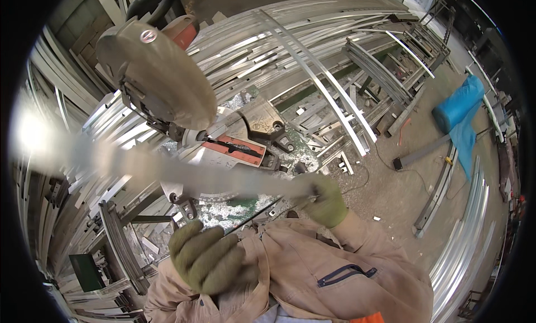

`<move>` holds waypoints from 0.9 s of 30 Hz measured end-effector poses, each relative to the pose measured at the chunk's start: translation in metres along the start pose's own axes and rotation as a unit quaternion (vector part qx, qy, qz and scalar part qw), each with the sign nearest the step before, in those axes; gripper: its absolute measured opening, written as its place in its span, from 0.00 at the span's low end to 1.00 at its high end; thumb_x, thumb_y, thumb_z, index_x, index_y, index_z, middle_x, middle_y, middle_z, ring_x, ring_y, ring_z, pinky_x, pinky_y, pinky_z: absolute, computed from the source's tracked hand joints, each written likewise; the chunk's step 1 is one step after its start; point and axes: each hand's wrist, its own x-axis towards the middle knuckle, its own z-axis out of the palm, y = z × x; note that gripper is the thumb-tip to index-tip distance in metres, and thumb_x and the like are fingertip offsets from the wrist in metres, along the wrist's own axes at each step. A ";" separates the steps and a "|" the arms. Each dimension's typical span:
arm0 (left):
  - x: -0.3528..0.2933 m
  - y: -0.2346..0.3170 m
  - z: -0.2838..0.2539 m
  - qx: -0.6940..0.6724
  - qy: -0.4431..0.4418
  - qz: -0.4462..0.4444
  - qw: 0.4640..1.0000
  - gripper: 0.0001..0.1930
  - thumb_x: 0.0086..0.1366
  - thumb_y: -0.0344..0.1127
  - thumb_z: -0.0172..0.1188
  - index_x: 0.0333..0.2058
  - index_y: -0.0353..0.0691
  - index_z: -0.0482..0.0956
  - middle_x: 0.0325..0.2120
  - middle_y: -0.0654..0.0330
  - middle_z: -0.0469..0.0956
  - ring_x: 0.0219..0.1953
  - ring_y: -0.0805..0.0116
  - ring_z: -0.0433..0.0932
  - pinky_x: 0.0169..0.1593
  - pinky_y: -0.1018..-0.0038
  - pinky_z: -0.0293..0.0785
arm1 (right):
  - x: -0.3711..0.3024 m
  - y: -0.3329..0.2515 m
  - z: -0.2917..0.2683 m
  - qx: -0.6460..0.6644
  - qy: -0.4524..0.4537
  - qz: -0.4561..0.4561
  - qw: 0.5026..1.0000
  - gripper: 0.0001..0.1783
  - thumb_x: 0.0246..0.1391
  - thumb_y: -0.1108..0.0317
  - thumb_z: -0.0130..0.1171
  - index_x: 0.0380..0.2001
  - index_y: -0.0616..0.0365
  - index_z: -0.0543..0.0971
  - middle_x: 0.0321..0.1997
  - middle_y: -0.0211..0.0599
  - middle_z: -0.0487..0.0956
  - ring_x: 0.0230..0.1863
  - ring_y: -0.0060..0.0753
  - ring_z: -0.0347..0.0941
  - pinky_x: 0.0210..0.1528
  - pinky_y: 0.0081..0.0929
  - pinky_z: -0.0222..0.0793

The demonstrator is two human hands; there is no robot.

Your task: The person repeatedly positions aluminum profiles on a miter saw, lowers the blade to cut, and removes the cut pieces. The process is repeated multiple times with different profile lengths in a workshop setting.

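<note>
My right hand (pixel 326 200), in an olive work glove, is wrapped round the near end of a long pale bar (pixel 195 177). Motion smears the bar, which slants away to the far left across the front of a miter saw (pixel 162 71). My left hand (pixel 206 256), gloved alike, is held before my chest with its fingers curled. Between the hands runs a thin dark rod or cord (pixel 254 215) that meets the left glove's edge; whether those fingers grip it is hidden. The saw's head is raised above its base, which has a red insert (pixel 234 150).
Metal profiles (pixel 234 60) lie piled behind and left of the saw. Two long bright strips (pixel 318 80) cross the bench area. Silvery shavings and offcuts litter the saw's surroundings. At right are a blue plastic roll (pixel 455 105), a cable and more profiles (pixel 466 233) on the floor.
</note>
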 end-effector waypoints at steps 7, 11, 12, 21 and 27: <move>-0.057 0.018 0.066 -0.062 -0.070 -0.120 0.988 0.20 0.63 0.37 0.83 0.53 0.42 0.91 0.43 0.58 0.92 0.44 0.50 0.91 0.57 0.46 0.89 | 0.000 0.123 -0.138 -0.207 0.226 0.198 0.931 0.35 0.83 0.33 0.74 0.52 0.61 0.91 0.40 0.47 0.94 0.37 0.42 0.90 0.41 0.46 0.84; -0.094 0.044 0.096 -0.103 -0.094 -0.258 0.956 0.16 0.65 0.32 0.82 0.50 0.44 0.91 0.37 0.60 0.91 0.34 0.51 0.89 0.44 0.51 0.88 | 0.038 0.207 -0.217 -0.270 0.182 0.302 0.896 0.39 0.83 0.31 0.71 0.53 0.65 0.90 0.45 0.54 0.95 0.41 0.61 0.90 0.51 0.54 0.84; -0.107 0.050 0.106 -0.113 -0.104 -0.300 0.942 0.14 0.66 0.32 0.82 0.49 0.46 0.92 0.38 0.62 0.92 0.33 0.53 0.88 0.44 0.51 0.88 | 0.051 0.227 -0.232 -0.293 0.147 0.353 0.877 0.40 0.83 0.30 0.70 0.54 0.66 0.91 0.47 0.55 0.95 0.43 0.67 0.90 0.54 0.55 0.84; -0.120 0.078 0.129 -0.072 -0.070 -0.427 0.898 0.11 0.68 0.33 0.80 0.48 0.41 0.94 0.37 0.53 0.95 0.37 0.45 0.94 0.44 0.51 0.90 | 0.151 0.372 -0.278 -0.452 0.027 0.436 0.777 0.50 0.80 0.21 0.59 0.70 0.60 0.93 0.71 0.68 0.92 0.75 0.74 0.88 0.78 0.65 0.82; -0.102 0.106 0.113 0.009 -0.114 -0.491 0.864 0.09 0.68 0.32 0.81 0.45 0.41 0.94 0.37 0.53 0.95 0.37 0.44 0.94 0.45 0.50 0.89 | 0.181 0.458 -0.250 -0.421 -0.018 0.449 0.788 0.51 0.78 0.25 0.65 0.84 0.56 0.84 0.80 0.64 0.88 0.83 0.71 0.83 0.84 0.63 0.78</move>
